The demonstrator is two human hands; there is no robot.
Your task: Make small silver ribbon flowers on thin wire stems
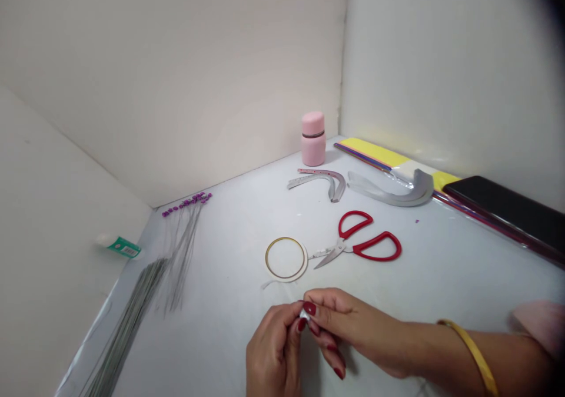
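The fingers of the left hand (273, 350) and the right hand (348, 326) come together low in the view, closed in a tight pinch around a small silvery-white piece (304, 313), most of which they hide, so its exact form cannot be made out. The right hand reaches in from the right, a yellow bangle (474, 356) on its forearm and a pale pink sleeve (538, 326) at the edge of the view. Just ahead of the hands, on the white bench (229, 250), lies a narrow roll of gold-edged tape (286, 259), a loose pale strip (271, 282) trailing from it. Its ring nearly touches the blades of red-handled scissors (339, 245). Farther on lie two curved bundles of silver-grey strips (318, 182) (392, 188), and behind them stands a pink capped bottle (313, 139) near the corner. To the right, a black phone (505, 208) rests beside yellow paper (371, 152). To the left, thin wires (180, 255) tipped with purple beads (188, 204) fan out beside a long bundle of grey-green wires (128, 308), and a small green-labelled packet (123, 247) sits against the left wall.
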